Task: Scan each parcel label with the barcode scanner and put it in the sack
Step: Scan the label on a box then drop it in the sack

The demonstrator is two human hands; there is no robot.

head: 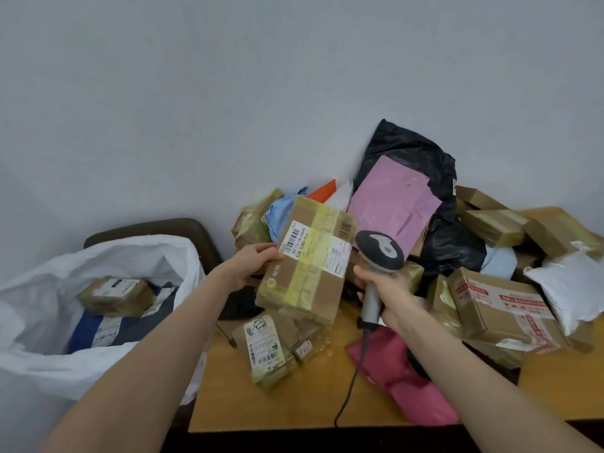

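My left hand (250,264) grips the left edge of a brown cardboard parcel (309,259) wrapped in yellowish tape, lifted above the table with its white barcode label facing me. My right hand (389,294) holds the handle of the grey barcode scanner (379,253), whose head sits just right of the parcel's label. The scanner's cable trails down over the table's front edge. The white sack (49,308) stands open at the left and holds a taped brown box (116,295) on top of dark flat parcels.
A wooden table (310,400) carries a heap of parcels: a small labelled box (268,349) near the front, a pink mailer (411,390), a lilac mailer (392,201) on a black bag, a red-printed carton (503,305), a white mailer (572,282). A dark chair back (157,228) stands behind the sack.
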